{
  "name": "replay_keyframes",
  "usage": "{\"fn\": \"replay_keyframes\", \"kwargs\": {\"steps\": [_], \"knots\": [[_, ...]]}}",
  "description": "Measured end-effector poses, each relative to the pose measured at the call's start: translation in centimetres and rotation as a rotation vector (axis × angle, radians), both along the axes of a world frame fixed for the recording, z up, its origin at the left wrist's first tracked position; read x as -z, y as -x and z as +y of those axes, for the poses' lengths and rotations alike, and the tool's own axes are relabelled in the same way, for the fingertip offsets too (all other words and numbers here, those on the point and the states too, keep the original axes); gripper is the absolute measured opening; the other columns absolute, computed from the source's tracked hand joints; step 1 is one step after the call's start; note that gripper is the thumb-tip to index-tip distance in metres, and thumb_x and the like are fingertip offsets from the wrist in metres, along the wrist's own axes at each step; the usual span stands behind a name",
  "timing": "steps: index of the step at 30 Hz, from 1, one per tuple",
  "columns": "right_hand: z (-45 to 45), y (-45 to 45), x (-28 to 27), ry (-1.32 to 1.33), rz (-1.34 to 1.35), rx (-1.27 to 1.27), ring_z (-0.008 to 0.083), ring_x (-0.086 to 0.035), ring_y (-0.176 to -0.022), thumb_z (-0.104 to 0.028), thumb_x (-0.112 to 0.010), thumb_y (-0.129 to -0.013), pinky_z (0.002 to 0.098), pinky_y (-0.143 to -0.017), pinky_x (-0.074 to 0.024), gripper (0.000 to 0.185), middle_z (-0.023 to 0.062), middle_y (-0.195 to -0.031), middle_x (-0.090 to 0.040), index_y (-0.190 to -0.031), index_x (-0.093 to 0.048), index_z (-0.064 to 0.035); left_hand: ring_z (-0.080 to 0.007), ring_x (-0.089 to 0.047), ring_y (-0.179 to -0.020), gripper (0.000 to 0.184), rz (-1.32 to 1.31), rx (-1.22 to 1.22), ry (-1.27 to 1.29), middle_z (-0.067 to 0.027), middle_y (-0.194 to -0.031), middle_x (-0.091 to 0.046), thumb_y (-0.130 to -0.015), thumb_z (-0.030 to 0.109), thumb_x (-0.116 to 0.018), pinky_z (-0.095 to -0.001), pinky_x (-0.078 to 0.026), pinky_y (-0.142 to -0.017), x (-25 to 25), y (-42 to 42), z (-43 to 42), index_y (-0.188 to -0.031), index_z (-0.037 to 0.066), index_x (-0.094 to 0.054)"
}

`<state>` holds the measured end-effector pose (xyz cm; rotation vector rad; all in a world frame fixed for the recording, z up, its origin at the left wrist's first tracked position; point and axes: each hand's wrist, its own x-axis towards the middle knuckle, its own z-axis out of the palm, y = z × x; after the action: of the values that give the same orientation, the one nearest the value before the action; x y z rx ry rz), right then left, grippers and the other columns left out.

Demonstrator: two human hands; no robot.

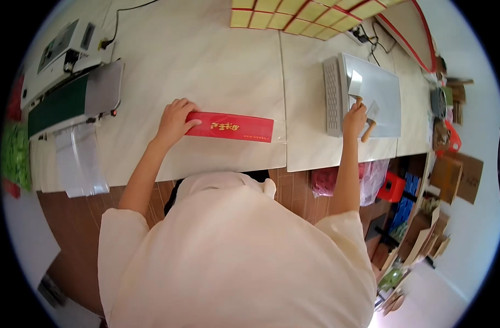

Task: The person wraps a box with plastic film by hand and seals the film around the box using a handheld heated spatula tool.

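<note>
A long red packet (233, 127) with gold lettering lies on the pale table, a clear plastic edge at its right end. My left hand (178, 121) rests on its left end, with the thumb on top and the fingers closed at the corner. Off to the right, my right hand (354, 119) is closed around the wooden handle of a scraper, whose metal blade (355, 83) points away from me. This hand is over a grey metal box (378, 71) with a slotted side. A second wooden-handled scraper (370, 130) lies beside my right hand on the box.
A machine with a green belt (58, 108) stands at the left, near clear plastic bags (81, 158) at the table edge. Stacked yellow boxes with red edges (294, 23) stand at the back. Cables (374, 41) lie behind the metal box. Shelves with cardboard boxes (455, 176) are at the right.
</note>
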<state>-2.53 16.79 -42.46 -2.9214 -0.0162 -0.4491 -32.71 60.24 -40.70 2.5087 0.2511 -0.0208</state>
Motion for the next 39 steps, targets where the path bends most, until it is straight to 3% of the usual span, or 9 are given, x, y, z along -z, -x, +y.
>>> {"fn": "replay_keyframes", "kwargs": {"steps": [2,4,5,8,11,20,24,36,39], "knots": [[3.5,4.0,-2.7,-0.269,0.183,-0.209,0.0379,-0.061,-0.092,-0.020,-0.054,-0.096,0.0462,-0.079,-0.0488,0.025,0.0186,-0.103,-0.064,-0.116,-0.059,-0.0059,-0.0230,-0.054,-0.100,0.026,-0.003,-0.034,0.002,-0.0014,-0.099,-0.059,-0.076,0.019,-0.077,-0.0374,-0.040,-0.088,0.1,0.2,-0.1,-0.098,0.012,-0.064],[5.0,8.1,-0.7,-0.352,0.192,-0.606,0.0362,-0.060,-0.090,-0.012,-0.054,-0.095,0.0451,-0.077,-0.0483,0.024,0.0188,-0.100,-0.064,-0.118,-0.059,-0.0069,-0.0228,-0.054,-0.101,0.026,-0.021,-0.028,0.020,-0.0009,-0.099,-0.059,-0.076,0.019,-0.077,-0.0372,-0.040,-0.087,0.1,0.2,-0.1,-0.097,0.012,-0.064],[6.8,10.4,-0.7,-0.483,0.325,-0.764,0.0361,-0.060,-0.089,-0.006,-0.054,-0.093,0.0437,-0.077,-0.0485,0.023,0.0170,-0.098,-0.064,-0.115,-0.061,-0.0065,-0.0228,-0.054,-0.101,0.026,-0.020,-0.029,0.020,-0.0009,-0.099,-0.059,-0.076,0.019,-0.077,-0.0372,-0.040,-0.087,0.2,0.3,-0.1,-0.097,0.012,-0.064],[12.4,16.1,-5.5,-0.459,0.692,-1.059,0.0297,-0.062,-0.086,-0.009,-0.065,-0.086,0.0404,-0.074,-0.0494,0.019,0.0101,-0.095,-0.066,-0.105,-0.065,-0.0067,-0.0226,-0.054,-0.101,0.025,0.003,-0.020,0.021,-0.0007,-0.099,-0.059,-0.076,0.019,-0.077,-0.0373,-0.040,-0.088,0.3,0.1,0.0,-0.097,0.012,-0.065],[14.2,18.2,-4.8,-0.324,0.555,-1.244,0.0277,-0.062,-0.081,-0.011,-0.068,-0.085,0.0390,-0.070,-0.0499,0.018,0.0082,-0.090,-0.066,-0.102,-0.066,-0.0079,-0.0224,-0.054,-0.101,0.025,-0.027,-0.022,0.018,-0.0004,-0.100,-0.060,-0.076,0.019,-0.077,-0.0374,-0.040,-0.088,0.2,0.4,-0.1,-0.097,0.013,-0.065],[14.8,17.1,-4.1,-0.161,0.444,-1.154,0.0276,-0.063,-0.078,-0.010,-0.068,-0.084,0.0390,-0.066,-0.0502,0.019,0.0075,-0.085,-0.065,-0.103,-0.065,-0.0084,-0.0220,-0.054,-0.100,0.025,-0.025,-0.039,0.042,-0.0002,-0.100,-0.060,-0.075,0.018,-0.077,-0.0373,-0.041,-0.088,0.4,0.4,-0.1,-0.097,0.013,-0.065],[14.9,17.1,-4.2,-0.254,0.324,-1.138,0.0283,-0.063,-0.078,-0.011,-0.068,-0.084,0.0398,-0.066,-0.0501,0.020,0.0074,-0.086,-0.065,-0.104,-0.065,-0.0084,-0.0217,-0.054,-0.101,0.025,-0.049,-0.045,0.042,-0.0001,-0.100,-0.060,-0.076,0.018,-0.077,-0.0373,-0.040,-0.088,0.6,0.6,-0.2,-0.097,0.013,-0.065],[16.0,19.5,-3.2,-0.171,0.274,-0.783,0.0301,-0.061,-0.077,-0.014,-0.062,-0.091,0.0399,-0.066,-0.0492,0.017,0.0103,-0.086,-0.064,-0.105,-0.064,-0.0055,-0.0243,-0.054,-0.101,0.025,-0.047,-0.011,0.031,-0.0028,-0.101,-0.059,-0.076,0.016,-0.076,-0.0378,-0.040,-0.088,0.9,0.4,0.0,-0.098,0.011,-0.066],[16.5,21.8,-3.1,-0.394,0.192,-0.600,0.0328,-0.062,-0.078,-0.019,-0.058,-0.095,0.0434,-0.066,-0.0497,0.020,0.0134,-0.087,-0.064,-0.107,-0.059,-0.0036,-0.0248,-0.055,-0.101,0.026,-0.040,-0.018,0.022,-0.0033,-0.101,-0.060,-0.075,0.015,-0.076,-0.0381,-0.041,-0.088,0.5,0.4,-0.2,-0.099,0.010,-0.066]]}}
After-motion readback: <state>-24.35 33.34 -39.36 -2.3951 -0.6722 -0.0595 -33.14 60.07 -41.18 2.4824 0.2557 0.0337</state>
